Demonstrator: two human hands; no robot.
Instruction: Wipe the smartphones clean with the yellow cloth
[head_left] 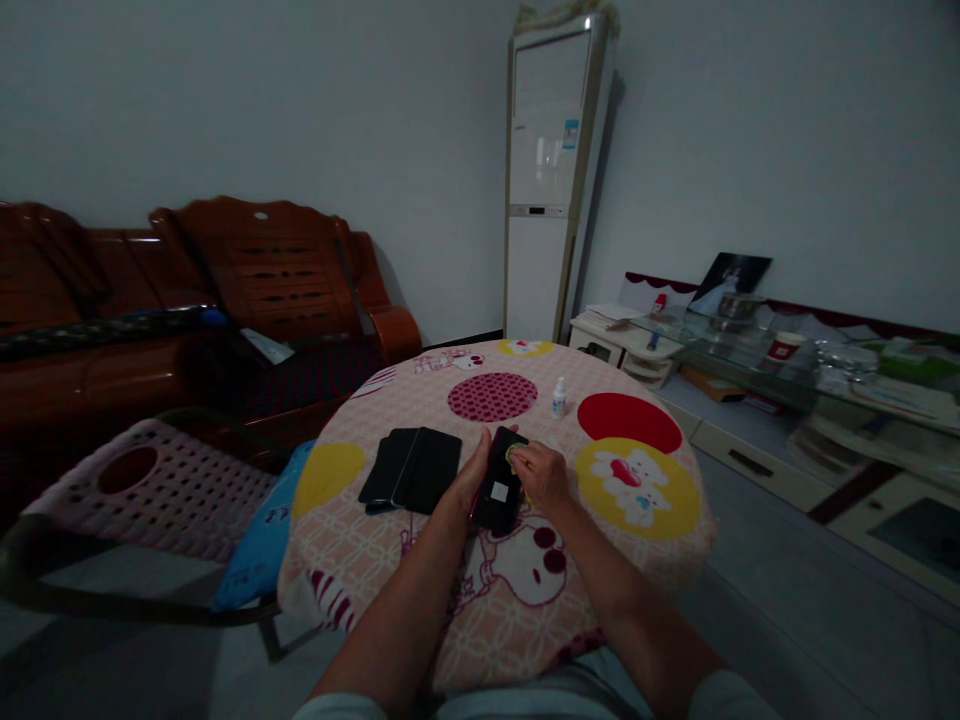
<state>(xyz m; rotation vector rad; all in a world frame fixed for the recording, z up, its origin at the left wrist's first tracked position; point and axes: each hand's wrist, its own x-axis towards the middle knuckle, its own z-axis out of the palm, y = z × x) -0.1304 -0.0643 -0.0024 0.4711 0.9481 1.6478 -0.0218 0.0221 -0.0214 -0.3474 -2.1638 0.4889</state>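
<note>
My left hand (pixel 471 478) grips the left edge of a black phone (pixel 499 490) with a small white sticker on its back, holding it over the round table (pixel 360 570). My right hand (pixel 541 474) presses a small yellow-green cloth (pixel 516 453) against the phone's upper end. Two other black phones (pixel 412 468) lie side by side on the patterned tablecloth just left of my left hand. A small white dropper bottle (pixel 559 398) stands upright beyond my right hand.
A pink plastic chair (pixel 150 490) with a blue cushion (pixel 262 540) is at the table's left. A wooden sofa (pixel 247 290) lines the left wall. A tall white air conditioner (pixel 551 180) stands in the corner. A glass-topped cabinet (pixel 787 370) with clutter runs along the right.
</note>
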